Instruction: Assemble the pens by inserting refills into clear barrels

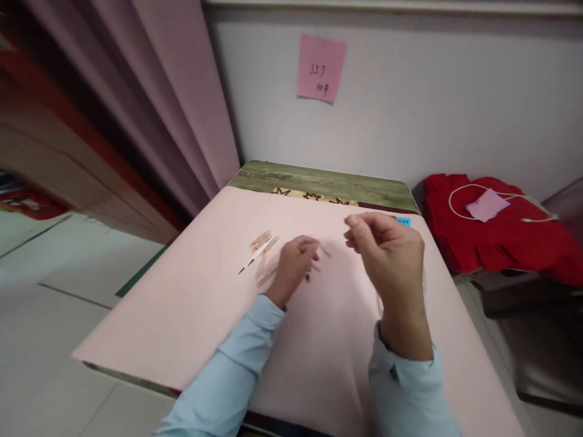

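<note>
Sleeves [223, 370], hands [294, 264] [395, 261], pink-covered table [182, 315], possible pen [255, 255], pale wall [432, 91]

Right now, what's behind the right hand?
Past the knuckles of the right hand, a small part of something bright blue shows. The hand covers what lies directly behind it, so I cannot tell what the blue thing is.
</note>
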The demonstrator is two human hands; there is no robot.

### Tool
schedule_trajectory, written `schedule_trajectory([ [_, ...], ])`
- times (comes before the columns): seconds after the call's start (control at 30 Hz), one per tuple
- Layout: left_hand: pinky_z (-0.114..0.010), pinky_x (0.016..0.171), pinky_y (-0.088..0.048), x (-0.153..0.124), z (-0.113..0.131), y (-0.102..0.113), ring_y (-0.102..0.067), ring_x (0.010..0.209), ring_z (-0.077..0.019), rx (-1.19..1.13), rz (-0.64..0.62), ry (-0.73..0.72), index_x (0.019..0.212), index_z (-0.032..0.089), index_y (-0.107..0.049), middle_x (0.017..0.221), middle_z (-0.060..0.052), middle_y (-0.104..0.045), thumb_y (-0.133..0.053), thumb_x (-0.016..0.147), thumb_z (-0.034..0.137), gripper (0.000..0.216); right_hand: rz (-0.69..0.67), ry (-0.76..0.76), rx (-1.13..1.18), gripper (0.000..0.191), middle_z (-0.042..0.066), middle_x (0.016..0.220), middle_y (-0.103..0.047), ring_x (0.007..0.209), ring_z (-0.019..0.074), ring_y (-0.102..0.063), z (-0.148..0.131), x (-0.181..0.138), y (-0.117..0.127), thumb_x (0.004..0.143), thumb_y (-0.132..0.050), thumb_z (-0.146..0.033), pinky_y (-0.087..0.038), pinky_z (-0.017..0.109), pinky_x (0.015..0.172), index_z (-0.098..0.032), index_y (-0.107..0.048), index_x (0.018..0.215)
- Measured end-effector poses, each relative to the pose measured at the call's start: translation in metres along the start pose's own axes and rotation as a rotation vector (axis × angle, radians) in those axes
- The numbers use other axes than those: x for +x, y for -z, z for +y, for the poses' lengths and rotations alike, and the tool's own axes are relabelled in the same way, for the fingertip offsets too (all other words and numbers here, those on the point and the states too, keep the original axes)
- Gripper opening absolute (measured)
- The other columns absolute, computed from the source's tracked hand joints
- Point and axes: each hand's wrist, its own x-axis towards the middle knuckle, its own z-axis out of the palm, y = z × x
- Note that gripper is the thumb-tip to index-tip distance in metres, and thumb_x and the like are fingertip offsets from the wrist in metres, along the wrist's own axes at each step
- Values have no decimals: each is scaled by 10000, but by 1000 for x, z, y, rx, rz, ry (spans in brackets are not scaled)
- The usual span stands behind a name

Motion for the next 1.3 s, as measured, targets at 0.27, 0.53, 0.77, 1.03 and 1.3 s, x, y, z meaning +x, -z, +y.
schedule_trajectory([
  [0.27, -260, 555, -409, 19, 3, 148, -524, 539, -129, 339, 644, -99, 830, 171, -666, 667, -19, -643, -622, 761, 317, 168, -187, -153, -579, 262, 55, 707, -712, 632, 207, -608, 83, 16, -33, 808, -650, -473, -327, 290, 542, -237, -737, 733],
  [0.53, -306, 647, -390, 7, -2, 156, -597, 717, -205, 932, 405, 75, 757, 217, -683, 758, -36, -693, -572, 784, 345, 171, -450, -303, -710, 254, 37, 754, -723, 702, 186, -618, 112, 12, -50, 810, -622, -463, -329, 277, 573, -239, -724, 750],
  [0.77, -294, 637, -378, 4, 8, 150, -599, 741, -191, 1030, 204, 180, 742, 237, -646, 770, -6, -682, -644, 735, 338, 101, -475, -349, -836, 181, 33, 805, -722, 798, 211, -635, 107, 9, -67, 804, -631, -419, -332, 283, 599, -251, -695, 822],
  [1.03, -305, 611, -352, 1, 16, 141, -600, 778, -203, 1109, 169, 215, 747, 245, -632, 811, 0, -683, -663, 722, 351, 113, -443, -363, -840, 226, 41, 812, -717, 800, 219, -636, 106, 5, -71, 819, -606, -462, -340, 290, 614, -251, -687, 819],
  [1.3, -306, 605, -348, 3, 13, 139, -607, 787, -213, 1116, 168, 250, 711, 249, -637, 807, -7, -693, -667, 714, 369, 124, -403, -374, -793, 201, 31, 786, -714, 777, 212, -636, 108, 6, -72, 773, -665, -444, -338, 284, 602, -248, -689, 811],
])
